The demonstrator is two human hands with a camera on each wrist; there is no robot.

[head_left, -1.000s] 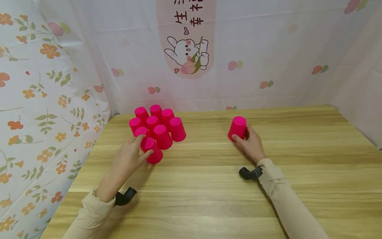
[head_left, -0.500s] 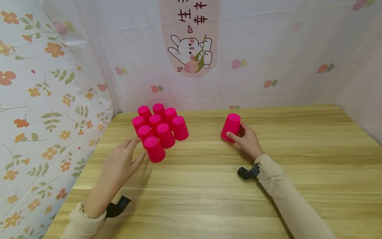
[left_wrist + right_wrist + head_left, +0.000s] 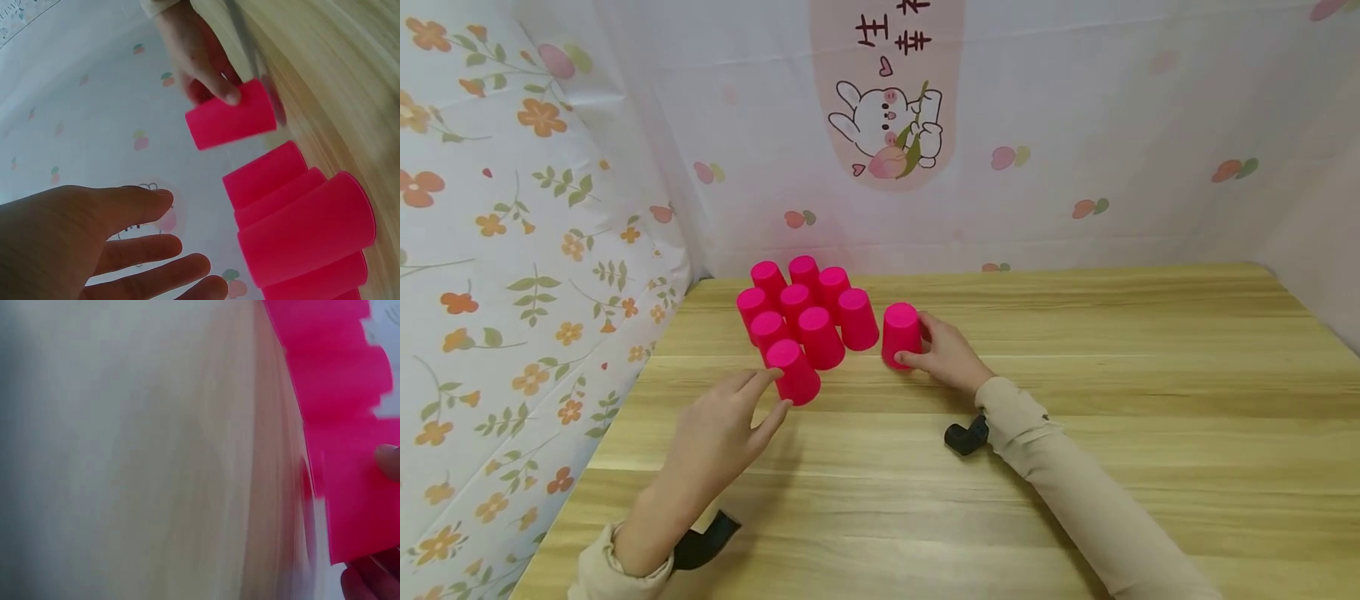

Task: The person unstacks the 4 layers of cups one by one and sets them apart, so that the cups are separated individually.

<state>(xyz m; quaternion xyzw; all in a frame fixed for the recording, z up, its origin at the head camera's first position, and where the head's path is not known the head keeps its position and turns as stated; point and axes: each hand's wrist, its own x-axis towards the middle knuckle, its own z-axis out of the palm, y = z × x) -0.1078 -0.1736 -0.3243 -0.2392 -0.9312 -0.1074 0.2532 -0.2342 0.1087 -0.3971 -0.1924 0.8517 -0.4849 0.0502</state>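
Pink cups stand upside down in a tight cluster on the left of the table, the nearest being the front cup (image 3: 794, 375). Beside that one is my left hand (image 3: 718, 429), fingers spread; the left wrist view shows its thumb (image 3: 134, 209) and fingers apart from the cups, holding nothing. My right hand (image 3: 953, 357) grips a separate pink cup (image 3: 900, 337), also upside down, just right of the cluster. Its thumb lies across the near side, with the other fingers mostly hidden behind. In the right wrist view the held cup (image 3: 362, 494) overlaps the cluster's cups (image 3: 337, 375).
The wooden table (image 3: 1120, 375) extends to the right and toward the front. A white printed cloth (image 3: 1045, 100) hangs along its back edge, and a flowered cloth (image 3: 512, 292) along the left side. Each wrist carries a black camera mount (image 3: 966, 437).
The right hand has brought its cup leftward, close to the cluster. My left hand drew back slightly from the front cup, then came near it again.
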